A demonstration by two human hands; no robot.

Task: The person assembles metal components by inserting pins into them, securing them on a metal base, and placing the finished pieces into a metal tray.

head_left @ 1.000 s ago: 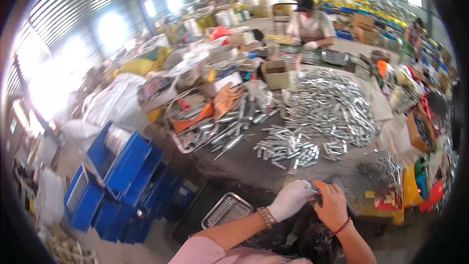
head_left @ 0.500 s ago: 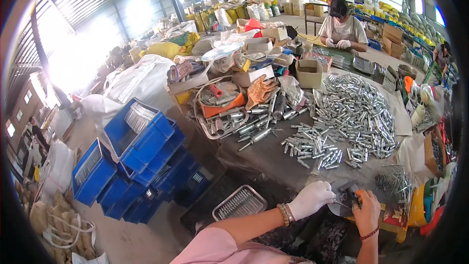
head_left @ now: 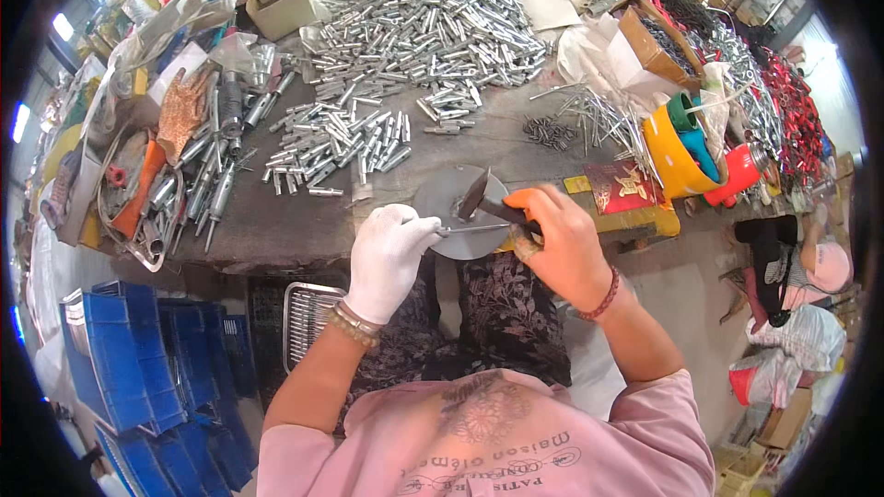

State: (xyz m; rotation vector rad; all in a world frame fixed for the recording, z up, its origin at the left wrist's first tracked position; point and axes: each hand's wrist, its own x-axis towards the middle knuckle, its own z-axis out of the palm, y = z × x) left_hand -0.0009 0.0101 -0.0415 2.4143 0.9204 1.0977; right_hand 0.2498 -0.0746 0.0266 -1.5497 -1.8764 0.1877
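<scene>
My left hand, in a white glove, is closed, pinching the end of a thin metal rod. The rod lies level over a round grey metal disc at the bench's near edge. My right hand, with orange covering on a finger, wraps round the dark handle of what looks like a small hammer. Its head is over the disc, just beyond the rod. The rod's far end reaches my right fingers; whether they touch it I cannot tell. Beyond my hands lies a big heap of short silver metal tubes.
Thin rods and small dark screws lie right of the disc. A red packet, a yellow container and a red bottle line the right edge. Blue crates and a metal tray are at lower left.
My view has swung down and to the right, bringing the bench and both hands to the middle. Both hands still hold their things over the disc; the hammer shows more plainly.
</scene>
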